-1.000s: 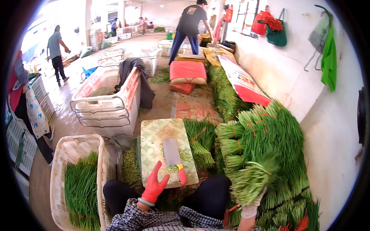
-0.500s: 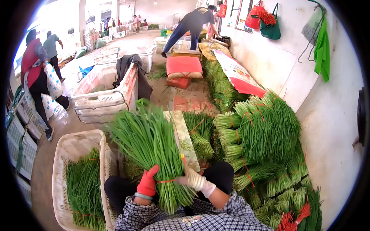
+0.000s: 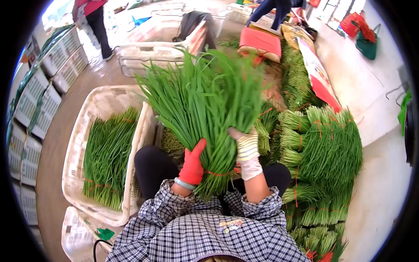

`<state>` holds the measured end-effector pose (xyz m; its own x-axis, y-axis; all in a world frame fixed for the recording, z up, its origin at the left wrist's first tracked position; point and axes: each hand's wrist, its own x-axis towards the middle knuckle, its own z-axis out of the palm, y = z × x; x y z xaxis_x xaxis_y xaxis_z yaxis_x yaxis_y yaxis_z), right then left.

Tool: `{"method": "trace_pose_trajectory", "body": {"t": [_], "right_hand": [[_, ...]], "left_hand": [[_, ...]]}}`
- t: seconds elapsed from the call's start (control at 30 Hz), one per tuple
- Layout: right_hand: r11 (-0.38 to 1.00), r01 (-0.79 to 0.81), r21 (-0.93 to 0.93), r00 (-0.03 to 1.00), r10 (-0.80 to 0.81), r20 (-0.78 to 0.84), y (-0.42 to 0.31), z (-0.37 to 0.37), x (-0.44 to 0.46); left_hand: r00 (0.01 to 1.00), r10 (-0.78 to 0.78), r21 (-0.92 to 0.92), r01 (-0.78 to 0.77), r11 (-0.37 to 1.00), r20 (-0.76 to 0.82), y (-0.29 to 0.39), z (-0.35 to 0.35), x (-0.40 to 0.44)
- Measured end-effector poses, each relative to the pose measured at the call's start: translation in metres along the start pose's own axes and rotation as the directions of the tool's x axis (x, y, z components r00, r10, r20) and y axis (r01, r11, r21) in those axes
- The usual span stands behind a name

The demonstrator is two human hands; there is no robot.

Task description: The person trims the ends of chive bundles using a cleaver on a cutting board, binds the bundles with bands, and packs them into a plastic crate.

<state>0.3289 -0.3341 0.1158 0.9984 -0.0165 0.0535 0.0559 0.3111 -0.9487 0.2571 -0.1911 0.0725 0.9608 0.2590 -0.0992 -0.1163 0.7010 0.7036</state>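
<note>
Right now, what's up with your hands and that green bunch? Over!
Left hand, right hand: both holding green bunch. Red band around stems. Leaves block some view ahead.

Bright daylight enters from the far left, where the background burns out to white and glare shines off the floor point(image 3: 98, 72). The window point(image 3: 349, 9) at far right is washed out too. Motion smears the right-hand leaf tips of the held greens point(image 3: 196, 105). Wide-angle distortion tilts the stacked crates point(image 3: 35, 105) at left; black rounds off the corners.
</note>
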Motion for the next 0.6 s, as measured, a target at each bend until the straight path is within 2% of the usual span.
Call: {"method": "trace_pose_trajectory", "body": {"t": [0.07,0.1,0.13,0.17,0.3,0.4,0.43,0.47,0.5,0.57,0.6], "right_hand": [[0.996,0.072,-0.056,0.997,-0.071,0.014,0.009,-0.011,0.002],[0.959,-0.074,0.273,0.997,0.074,0.011,0.066,-0.048,0.037],[0.797,-0.203,0.568,0.976,0.212,0.051,0.109,-0.076,0.064],[0.998,0.009,0.069,1.0,-0.008,-0.012,0.033,-0.029,0.01],[0.989,-0.122,0.083,0.992,0.123,-0.008,0.05,-0.052,0.019],[0.998,-0.07,0.0,0.997,0.069,0.032,0.049,-0.052,0.013],[0.886,-0.251,0.39,0.967,0.212,0.142,0.091,-0.103,0.045],[0.886,-0.252,0.389,0.966,0.21,0.148,0.08,-0.091,0.039],[0.871,-0.25,0.423,0.964,0.184,0.191,0.068,-0.079,0.027],[0.977,-0.004,0.213,0.971,-0.048,0.236,0.065,-0.084,0.017],[0.977,0.005,0.214,0.971,-0.056,0.232,0.07,-0.088,0.023]], "left_hand": [[0.997,-0.073,-0.137,0.07,0.988,-0.014,-0.002,-0.01,0.006],[0.996,-0.084,-0.15,0.081,0.985,-0.011,-0.002,-0.017,0.009],[0.997,-0.079,-0.153,0.075,0.985,-0.02,-0.003,-0.021,0.01],[0.995,-0.096,-0.157,0.092,0.983,-0.019,-0.003,-0.024,0.01],[0.986,-0.165,-0.176,0.159,0.971,-0.016,-0.01,-0.034,0.01],[0.983,-0.186,-0.197,0.182,0.963,0.0,-0.013,-0.04,0.012],[0.983,-0.182,-0.198,0.178,0.964,-0.002,-0.013,-0.04,0.012],[0.988,-0.151,-0.188,0.149,0.971,0.001,-0.014,-0.041,0.012],[0.992,-0.122,-0.177,0.121,0.977,0.006,-0.014,-0.041,0.012],[0.992,-0.129,-0.178,0.129,0.975,0.016,-0.008,-0.036,0.008],[0.99,-0.139,-0.18,0.142,0.973,0.026,-0.006,-0.034,0.007]]}}
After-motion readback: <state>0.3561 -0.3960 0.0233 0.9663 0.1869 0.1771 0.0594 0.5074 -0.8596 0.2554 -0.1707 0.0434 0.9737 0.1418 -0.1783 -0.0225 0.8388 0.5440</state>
